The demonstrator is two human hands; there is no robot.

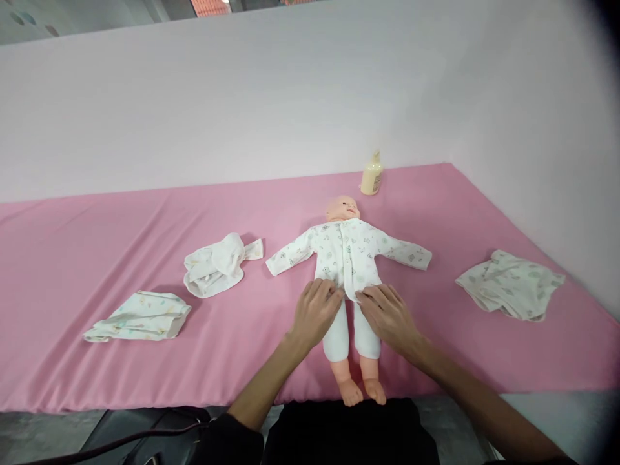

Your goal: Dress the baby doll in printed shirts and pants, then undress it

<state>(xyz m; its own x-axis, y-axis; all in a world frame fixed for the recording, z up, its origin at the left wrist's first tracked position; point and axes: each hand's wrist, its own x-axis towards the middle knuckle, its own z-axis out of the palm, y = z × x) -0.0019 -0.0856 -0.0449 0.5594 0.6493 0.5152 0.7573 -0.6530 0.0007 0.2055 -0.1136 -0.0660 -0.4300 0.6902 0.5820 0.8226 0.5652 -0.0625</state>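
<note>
A baby doll (343, 208) lies on its back, head away from me and bare feet near the front edge. It wears a white printed baby shirt (334, 248), its front panels meeting down the middle and both sleeves spread wide. White trousers (336, 339) cover its legs to the ankles. My left hand (318, 309) has its fingers curled on the shirt's lower hem at the left. On the other side of the front opening, my right hand (388, 315) pinches the same hem. The fingertips are partly hidden by my knuckles.
A pink sheet (271, 206) covers the surface, with white walls behind and at right. A pale lotion pump bottle (371, 177) stands beyond the doll's head. Crumpled white garments (216, 265) and a folded printed cloth (145, 316) lie left; another printed cloth (513, 284) lies right.
</note>
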